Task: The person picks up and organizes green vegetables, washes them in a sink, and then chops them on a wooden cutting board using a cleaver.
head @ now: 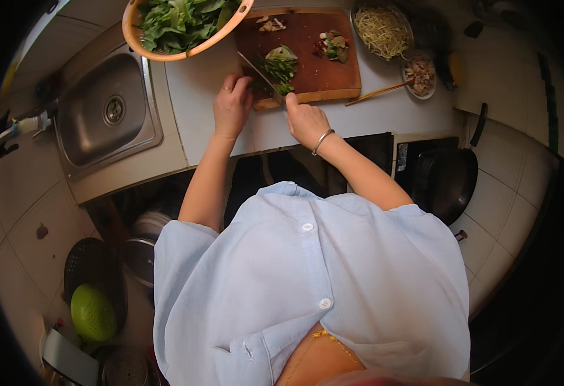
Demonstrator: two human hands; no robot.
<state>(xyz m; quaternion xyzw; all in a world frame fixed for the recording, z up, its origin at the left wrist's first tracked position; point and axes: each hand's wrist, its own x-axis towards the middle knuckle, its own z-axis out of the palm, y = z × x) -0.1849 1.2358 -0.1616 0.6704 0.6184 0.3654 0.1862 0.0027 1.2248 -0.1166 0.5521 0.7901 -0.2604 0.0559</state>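
Observation:
My right hand (309, 120) grips a kitchen knife (261, 75), its blade slanting up and left over the wooden cutting board (315, 82). Just right of the blade lies a pile of chopped green vegetable (277, 67), with paler pieces at its far end. My left hand (232, 103) is at the board's near left corner, fingers bent, left of the blade. Dark greens show beside its fingertips; whether they are pinched is hidden. Farther right on the board sits a small heap of mixed seasonings (336, 47) with red bits. Pale chopped pieces (270, 24) lie near the far edge.
An orange colander (132, 41) of leafy greens (185, 24) stands at the back left, beyond a steel sink (103, 111). At right are a bowl of bean sprouts (381, 31), a small bowl of meat pieces (421, 77) and chopsticks (378, 93). A black pan (448, 183) hangs below.

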